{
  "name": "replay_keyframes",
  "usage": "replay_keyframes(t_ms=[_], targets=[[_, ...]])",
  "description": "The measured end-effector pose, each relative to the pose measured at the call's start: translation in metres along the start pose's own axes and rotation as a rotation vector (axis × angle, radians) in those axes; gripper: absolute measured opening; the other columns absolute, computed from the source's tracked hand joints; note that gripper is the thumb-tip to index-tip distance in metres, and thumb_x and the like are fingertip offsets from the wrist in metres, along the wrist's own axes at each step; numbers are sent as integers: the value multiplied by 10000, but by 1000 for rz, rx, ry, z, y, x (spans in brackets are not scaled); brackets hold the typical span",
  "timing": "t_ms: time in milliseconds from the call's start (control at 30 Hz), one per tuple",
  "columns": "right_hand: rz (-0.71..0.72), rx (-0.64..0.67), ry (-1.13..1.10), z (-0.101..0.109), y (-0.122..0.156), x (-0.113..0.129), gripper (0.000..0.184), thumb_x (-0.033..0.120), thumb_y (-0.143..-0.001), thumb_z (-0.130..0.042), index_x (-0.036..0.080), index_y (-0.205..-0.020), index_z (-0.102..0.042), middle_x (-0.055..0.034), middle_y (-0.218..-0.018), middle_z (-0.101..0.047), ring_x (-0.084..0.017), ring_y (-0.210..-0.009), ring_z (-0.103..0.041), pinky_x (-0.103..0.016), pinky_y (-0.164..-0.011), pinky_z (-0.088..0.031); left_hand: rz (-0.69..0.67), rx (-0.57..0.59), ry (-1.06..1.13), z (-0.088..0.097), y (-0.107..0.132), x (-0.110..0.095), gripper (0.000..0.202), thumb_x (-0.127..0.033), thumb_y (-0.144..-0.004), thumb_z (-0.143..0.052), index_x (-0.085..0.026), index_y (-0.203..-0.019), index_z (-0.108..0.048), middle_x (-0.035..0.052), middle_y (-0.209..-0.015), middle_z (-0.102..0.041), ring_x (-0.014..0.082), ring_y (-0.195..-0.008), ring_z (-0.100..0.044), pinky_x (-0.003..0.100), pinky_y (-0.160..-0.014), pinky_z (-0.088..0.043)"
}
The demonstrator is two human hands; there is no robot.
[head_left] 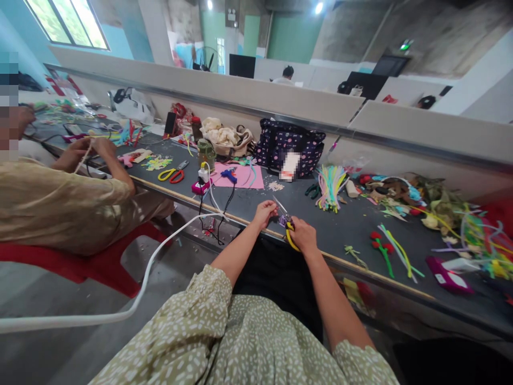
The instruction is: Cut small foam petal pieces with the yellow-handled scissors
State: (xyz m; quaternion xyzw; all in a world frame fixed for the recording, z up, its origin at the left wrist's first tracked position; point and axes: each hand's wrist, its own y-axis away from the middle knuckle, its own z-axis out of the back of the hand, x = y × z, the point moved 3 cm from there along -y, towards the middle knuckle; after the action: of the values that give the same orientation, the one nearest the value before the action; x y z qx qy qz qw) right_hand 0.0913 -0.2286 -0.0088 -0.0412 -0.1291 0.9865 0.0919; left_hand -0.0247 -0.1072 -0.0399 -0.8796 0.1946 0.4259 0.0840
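Work with scissors at the near edge of the table [344, 230]. Your step in hand appears to be a small cut or trim: the scissors [282, 207] lie in front of you, above the table's front edge, their blades pointing away and to the left, toward your other hand. Your right hand [304, 234] is curled around the yellow handles; whether the blades are parted is too small to tell. Your left hand [265, 213] is held just beside the blade tips, its fingers bent in toward the thumb — whether they pinch a small piece, or meet on nothing, cannot be told here. A small purple piece [282, 220] shows close to the blades; you cannot tell whether it is held or lies on the table.

The next move, as judged from this pose, calls for steady left fingers kept clear of the blade line, with only your right hand working the handles.

Beyond your hands lie pale scraps [276, 186] and, farther back, a pink sheet [252, 177] with a blue glue gun [229, 175] at its left part. A bundle of fuzzy stems [331, 187] lies to the right — apart from both hands.
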Motion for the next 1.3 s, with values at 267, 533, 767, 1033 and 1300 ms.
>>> replay_keyframes(t_ms=[267,533,767,1033,1300], targets=[[-22,-23,4,-2,3,4,332,324,-851,-451,217,-1160,-506,-56,-932,-601,-156,-742,-564,-248,-595,-318,-67,-27,-48,-3,2,0,368,-354,-548,-789,-124,-747,-581,-2,-618,-600,62,-479,-521,208,-504,-432],[-122,-71,1,0,5,1,417,358,-841,-480,212,-1232,-466,-68,-993,-571,-164,-819,-556,-252,-626,-339,-40,-49,-18,-2,3,-2,394,-326,-491,-814,-127,-734,-577,-4,-622,-612,58,-464,-508,219,-510,-433],[-140,-91,-78,-1,4,-4,394,336,-846,-472,236,-1227,-485,-49,-1002,-584,-154,-828,-548,-243,-620,-321,-52,-45,49,3,-1,2,349,-267,-504,-807,-126,-726,-579,-3,-627,-605,69,-490,-530,243,-551,-456],[-49,-125,-58,-6,10,1,437,300,-804,-508,235,-1235,-480,-45,-1028,-584,-152,-804,-548,-246,-603,-322,-56,-13,86,5,-2,3,280,-202,-529,-749,-127,-728,-566,-26,-566,-560,85,-490,-533,255,-553,-463],[-34,-128,-36,-7,10,0,452,309,-819,-489,246,-1266,-480,-51,-1023,-593,-147,-781,-551,-250,-594,-318,-45,11,52,2,0,1,216,-167,-540,-695,-142,-650,-510,-41,-516,-519,72,-445,-495,231,-520,-427]])
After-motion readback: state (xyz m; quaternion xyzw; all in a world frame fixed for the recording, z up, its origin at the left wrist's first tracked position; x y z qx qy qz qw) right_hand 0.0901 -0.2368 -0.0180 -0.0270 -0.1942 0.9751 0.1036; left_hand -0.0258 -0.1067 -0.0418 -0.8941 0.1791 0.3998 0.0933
